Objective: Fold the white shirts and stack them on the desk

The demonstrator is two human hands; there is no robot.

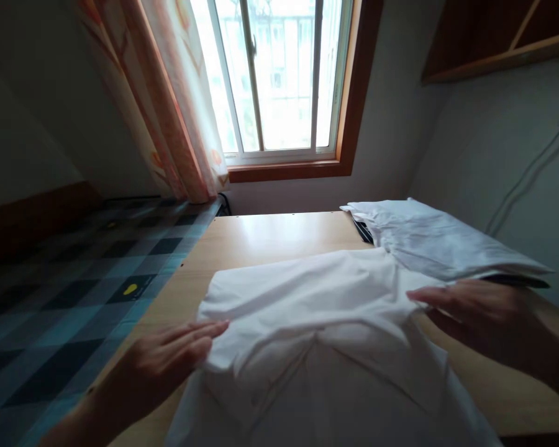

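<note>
A white collared shirt (pixel 317 285) lies partly folded on the light wooden tabletop in front of me, its collar toward me and a broad folded panel beyond it. My left hand (pixel 168 351) rests at the shirt's left edge, fingers stretched out and close together on the cloth. Over the right edge reaches my right hand (pixel 475 310), fingers extended, with the fingertips touching the fabric. Creases run across the folded panel. The undersides of both hands are hidden.
A stack of folded white clothing (pixel 438 239), with dark cloth beneath, sits at the table's far right. To the left lies a blue-black checked bedspread (pixel 121 273). Beyond the wooden table (pixel 270 233) are a window (pixel 284 81) and a patterned curtain (pixel 168 93). A wooden shelf (pixel 503 65) hangs upper right.
</note>
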